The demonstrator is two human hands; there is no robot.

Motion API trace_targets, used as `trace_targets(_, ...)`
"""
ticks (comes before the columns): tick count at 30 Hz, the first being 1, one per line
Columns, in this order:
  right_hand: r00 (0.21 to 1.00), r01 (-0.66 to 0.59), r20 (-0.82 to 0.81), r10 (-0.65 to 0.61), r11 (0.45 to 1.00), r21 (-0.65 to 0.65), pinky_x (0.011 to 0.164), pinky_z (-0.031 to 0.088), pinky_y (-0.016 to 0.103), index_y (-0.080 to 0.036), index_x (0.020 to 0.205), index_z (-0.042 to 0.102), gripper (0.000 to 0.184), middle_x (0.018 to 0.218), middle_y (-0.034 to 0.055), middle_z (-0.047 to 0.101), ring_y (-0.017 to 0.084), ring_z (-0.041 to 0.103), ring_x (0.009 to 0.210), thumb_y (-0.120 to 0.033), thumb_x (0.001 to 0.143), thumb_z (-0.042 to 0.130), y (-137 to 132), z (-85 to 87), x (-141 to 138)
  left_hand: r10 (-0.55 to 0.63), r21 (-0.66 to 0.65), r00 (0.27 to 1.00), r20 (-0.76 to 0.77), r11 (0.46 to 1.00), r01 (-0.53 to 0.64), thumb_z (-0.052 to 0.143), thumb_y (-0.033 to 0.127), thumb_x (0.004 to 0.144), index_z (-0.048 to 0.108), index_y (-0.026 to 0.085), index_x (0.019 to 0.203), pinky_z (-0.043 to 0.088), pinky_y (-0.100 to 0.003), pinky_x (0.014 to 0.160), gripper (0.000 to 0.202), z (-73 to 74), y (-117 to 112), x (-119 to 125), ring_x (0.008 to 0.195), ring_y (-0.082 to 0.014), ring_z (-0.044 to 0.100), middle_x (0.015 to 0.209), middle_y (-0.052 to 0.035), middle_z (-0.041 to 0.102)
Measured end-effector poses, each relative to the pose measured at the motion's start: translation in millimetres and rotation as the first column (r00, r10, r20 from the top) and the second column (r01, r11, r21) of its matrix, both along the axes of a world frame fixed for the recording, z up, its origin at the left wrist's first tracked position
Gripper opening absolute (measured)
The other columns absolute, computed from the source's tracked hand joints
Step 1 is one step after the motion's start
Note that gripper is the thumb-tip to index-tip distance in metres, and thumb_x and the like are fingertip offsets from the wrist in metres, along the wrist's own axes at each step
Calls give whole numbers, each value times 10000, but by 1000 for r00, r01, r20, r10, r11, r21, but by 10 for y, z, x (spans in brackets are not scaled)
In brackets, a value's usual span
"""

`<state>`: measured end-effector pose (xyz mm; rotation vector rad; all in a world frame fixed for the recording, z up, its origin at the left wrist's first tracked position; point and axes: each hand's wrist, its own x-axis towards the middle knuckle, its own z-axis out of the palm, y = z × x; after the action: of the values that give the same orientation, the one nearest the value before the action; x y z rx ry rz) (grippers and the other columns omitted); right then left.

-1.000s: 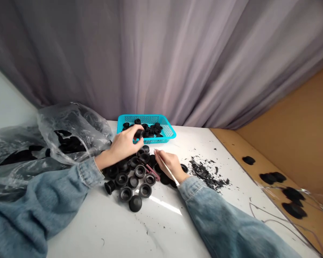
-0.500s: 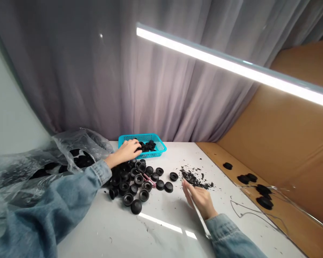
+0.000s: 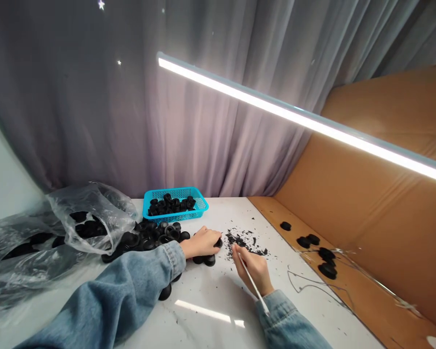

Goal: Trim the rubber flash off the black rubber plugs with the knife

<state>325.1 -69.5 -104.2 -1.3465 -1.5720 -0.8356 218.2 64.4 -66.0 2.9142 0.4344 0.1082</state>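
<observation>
My left hand (image 3: 203, 241) reaches low over the table with its fingers curled on a black round cap (image 3: 219, 243). More black caps (image 3: 210, 261) lie just under that hand. My right hand (image 3: 253, 267) is closed around a slim white stick-like tool (image 3: 253, 283), whose back end points down toward my sleeve; its front tip is hidden by the fingers. Beyond the right hand, black shavings (image 3: 245, 242) are scattered on the table. A pile of black caps (image 3: 150, 236) sits left of my left hand, partly covered by my sleeve.
A blue basket (image 3: 175, 217) holding black caps stands at the back. On the left lies a clear plastic bag (image 3: 90, 208) of black pieces. Several black pieces (image 3: 326, 261) and a thin cable (image 3: 316, 286) lie on the right. A bright tube lamp (image 3: 294, 114) hangs above.
My left hand has moved from the basket, right and toward me, onto a cap beside the shavings. My right hand still holds the white tool. The view has turned slightly right.
</observation>
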Motion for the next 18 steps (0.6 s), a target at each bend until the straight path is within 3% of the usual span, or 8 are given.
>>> trace_targets(4, 998, -57, -22, 57, 998, 16, 397, 314, 210, -100, 764, 616, 129, 422, -57, 444, 54, 394, 334, -108, 857, 527, -38, 37, -28, 2, -105, 985, 170, 994, 17, 587, 209, 778, 506, 189, 1125, 398, -299, 938, 358, 241, -117, -331, 1098, -202, 530, 1170, -56, 587)
trace_targets(6, 995, -90, -32, 91, 996, 20, 398, 304, 219, -102, 780, 615, 92, 426, -60, 439, 56, 379, 340, -92, 841, 546, -54, 40, -61, 29, -179, 973, 227, 984, 13, 560, 226, 804, 478, 207, 1148, 439, -285, 886, 354, 399, -184, -560, 1045, -183, 557, 1163, -45, 575)
trace_targets(8, 992, -120, -41, 121, 993, 19, 399, 296, 224, -108, 792, 611, 75, 436, -62, 445, 55, 363, 345, -78, 832, 555, -61, 31, -101, 153, -495, 954, 256, 869, -6, 550, 223, 805, 474, 210, 1107, 488, -291, 732, 311, 529, -222, -789, 854, -174, 620, 1036, -40, 604)
trace_targets(9, 990, -131, -47, 132, 991, 18, 401, 296, 225, -110, 805, 611, 69, 438, -63, 446, 56, 359, 347, -74, 830, 557, -61, 23, -119, 206, -595, 943, 260, 804, -11, 579, 226, 784, 464, 205, 1072, 491, -294, 710, 311, 575, -227, -895, 848, -181, 623, 1007, -41, 600)
trace_targets(13, 986, -148, -74, 148, 989, 2, 405, 305, 224, -104, 862, 609, 70, 435, -70, 430, 60, 364, 352, -78, 834, 551, -42, -29, -161, 331, -807, 893, 305, 588, 58, 614, 179, 746, 377, 201, 944, 486, -341, 810, 310, 623, -192, -1200, 921, -182, 618, 1061, -56, 557)
trace_targets(18, 986, -140, -99, 138, 990, -17, 389, 293, 225, -122, 802, 612, 85, 431, -71, 418, 55, 366, 337, -89, 838, 543, -7, -92, -137, 371, -840, 839, 397, 514, 171, 570, 77, 720, 313, 218, 918, 495, -341, 794, 354, 560, -162, -1282, 917, -178, 624, 942, -5, 550)
